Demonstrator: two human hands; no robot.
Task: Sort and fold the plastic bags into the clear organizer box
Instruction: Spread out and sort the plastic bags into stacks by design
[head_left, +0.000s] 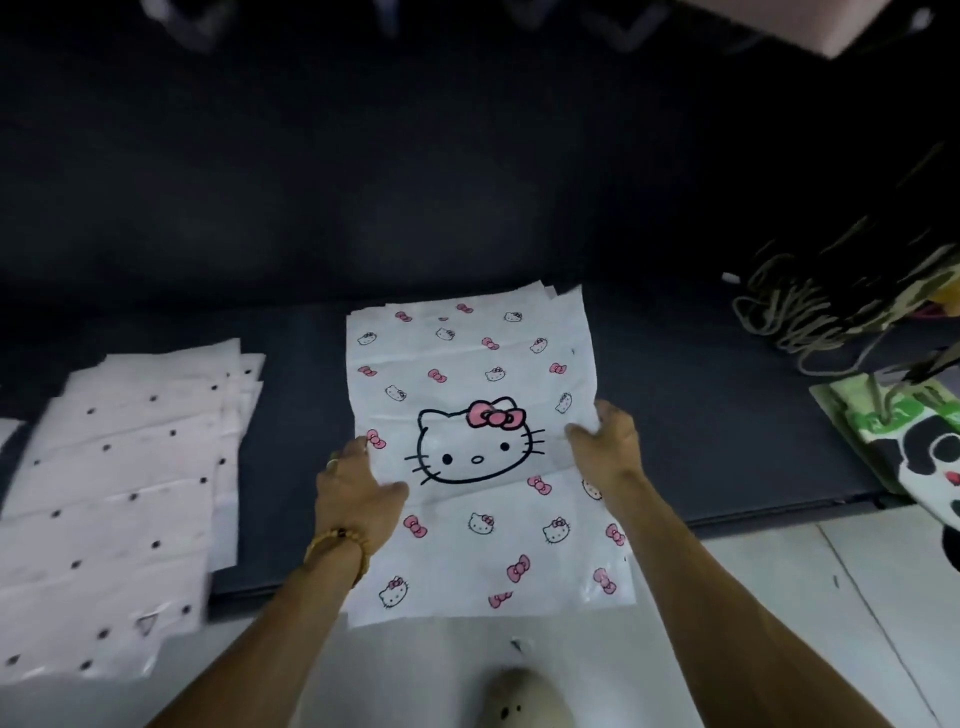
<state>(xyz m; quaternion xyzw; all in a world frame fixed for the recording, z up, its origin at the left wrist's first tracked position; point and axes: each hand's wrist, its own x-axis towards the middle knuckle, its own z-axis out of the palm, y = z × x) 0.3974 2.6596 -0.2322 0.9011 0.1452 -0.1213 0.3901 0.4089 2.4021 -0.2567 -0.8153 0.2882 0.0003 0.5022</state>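
Observation:
A white plastic bag with a cat face and pink bows (475, 395) lies flat on top of a stack of like bags, across the front edge of a dark surface (701, 415). My left hand (358, 483) holds its left edge, thumb on top. My right hand (605, 441) grips the right edge with curled fingers. A pile of white bags with black dots (124, 499) lies spread out to the left. No clear organizer box is in view.
At the right lie paper bags with cord handles (800, 317) and a green bag with a panda print (914, 441). Pale floor (779, 597) runs below the dark surface's edge. A light slipper (524, 699) shows at the bottom.

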